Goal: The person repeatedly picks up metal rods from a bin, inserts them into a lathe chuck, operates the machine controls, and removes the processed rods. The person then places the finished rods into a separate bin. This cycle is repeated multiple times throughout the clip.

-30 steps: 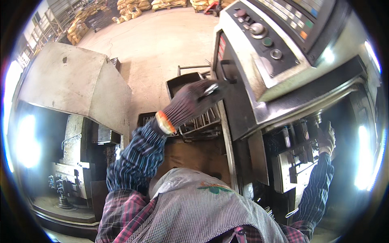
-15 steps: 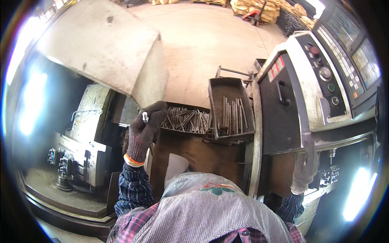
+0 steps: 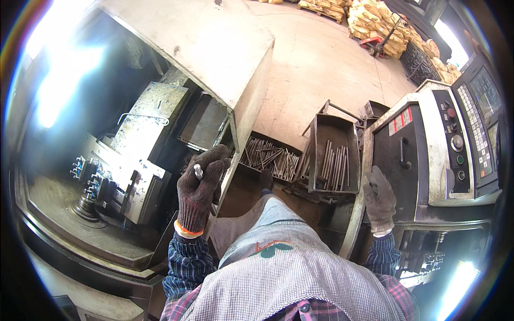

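Observation:
My left hand [image 3: 199,190], in a dark brown knit glove, is closed on a metal rod [image 3: 198,171] whose bright end pokes out between the fingers; the rest of it is mostly hidden by the glove. That hand is raised beside the left machine's opening, near the corner of its pale cover [image 3: 251,91]. My right hand [image 3: 380,202], in a grey-brown glove, hangs with fingers extended in front of the right machine's dark door [image 3: 399,176], holding nothing I can see.
A dark bin of loose metal rods [image 3: 270,158] sits ahead on the floor. Beside it stands a metal tray [image 3: 316,160] with several rods. The left machine's tooling [image 3: 91,187] and the right machine's control panel [image 3: 458,142] flank me. Wrapped yellow bundles [image 3: 375,21] are farther off.
My view has swung left, and my body has moved forward between the machines. My right hand has come up from the right machine's opening to before its door. The left keeps its hold.

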A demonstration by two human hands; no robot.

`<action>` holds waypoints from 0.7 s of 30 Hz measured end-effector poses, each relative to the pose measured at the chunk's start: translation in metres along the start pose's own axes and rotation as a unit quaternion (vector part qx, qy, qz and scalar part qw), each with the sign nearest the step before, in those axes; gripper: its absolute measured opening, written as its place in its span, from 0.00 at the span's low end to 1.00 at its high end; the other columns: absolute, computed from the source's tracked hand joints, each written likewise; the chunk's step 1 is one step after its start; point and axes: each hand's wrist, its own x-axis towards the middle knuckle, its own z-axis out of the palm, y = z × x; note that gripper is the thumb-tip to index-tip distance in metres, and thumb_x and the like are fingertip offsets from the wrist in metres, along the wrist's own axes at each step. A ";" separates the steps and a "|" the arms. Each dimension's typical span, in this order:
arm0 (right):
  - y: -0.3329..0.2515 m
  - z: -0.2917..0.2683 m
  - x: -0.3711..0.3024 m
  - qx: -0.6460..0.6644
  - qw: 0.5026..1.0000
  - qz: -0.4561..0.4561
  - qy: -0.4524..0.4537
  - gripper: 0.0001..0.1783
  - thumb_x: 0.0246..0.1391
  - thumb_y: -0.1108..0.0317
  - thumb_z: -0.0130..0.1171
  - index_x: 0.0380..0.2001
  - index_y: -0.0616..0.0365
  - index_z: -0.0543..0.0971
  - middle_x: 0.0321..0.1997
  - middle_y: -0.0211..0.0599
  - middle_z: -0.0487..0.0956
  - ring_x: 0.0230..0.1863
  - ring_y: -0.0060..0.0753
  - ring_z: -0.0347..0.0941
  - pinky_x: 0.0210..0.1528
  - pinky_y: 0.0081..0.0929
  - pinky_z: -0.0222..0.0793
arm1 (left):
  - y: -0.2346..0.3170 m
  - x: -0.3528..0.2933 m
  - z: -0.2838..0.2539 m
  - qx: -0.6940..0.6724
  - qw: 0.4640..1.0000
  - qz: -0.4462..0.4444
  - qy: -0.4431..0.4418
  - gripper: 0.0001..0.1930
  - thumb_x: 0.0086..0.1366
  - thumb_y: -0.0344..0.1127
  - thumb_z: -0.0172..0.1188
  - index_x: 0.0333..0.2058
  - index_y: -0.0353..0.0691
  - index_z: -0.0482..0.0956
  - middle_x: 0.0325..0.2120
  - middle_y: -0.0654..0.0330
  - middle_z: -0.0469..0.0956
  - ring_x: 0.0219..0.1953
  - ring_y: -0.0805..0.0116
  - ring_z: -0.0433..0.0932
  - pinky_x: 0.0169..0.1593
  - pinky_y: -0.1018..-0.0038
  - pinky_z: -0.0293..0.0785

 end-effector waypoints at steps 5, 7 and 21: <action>-0.015 0.033 0.022 0.134 0.990 0.033 -0.014 0.25 0.62 0.59 0.66 0.58 0.60 0.77 0.51 0.47 0.84 0.52 0.44 0.83 0.54 0.37 0.79 | 0.007 -0.002 -0.019 -0.005 0.999 -0.024 0.033 0.15 0.72 0.32 0.59 0.53 0.34 0.81 0.41 0.57 0.86 0.23 0.85 0.73 0.23 0.85 0.66; -0.017 0.040 0.027 0.142 0.989 0.008 -0.029 0.26 0.61 0.60 0.67 0.59 0.59 0.76 0.51 0.47 0.84 0.52 0.43 0.82 0.54 0.36 0.79 | 0.013 -0.002 -0.018 -0.012 0.998 -0.044 0.044 0.15 0.72 0.34 0.59 0.54 0.35 0.81 0.38 0.58 0.86 0.21 0.86 0.72 0.22 0.85 0.64; -0.052 0.084 0.055 0.212 0.967 -0.012 -0.139 0.20 0.62 0.57 0.66 0.52 0.57 0.81 0.54 0.47 0.83 0.55 0.47 0.81 0.57 0.37 0.77 | -0.012 0.029 -0.001 -0.068 0.997 0.016 -0.021 0.19 0.74 0.39 0.58 0.57 0.32 0.78 0.40 0.53 0.85 0.18 0.79 0.72 0.20 0.82 0.64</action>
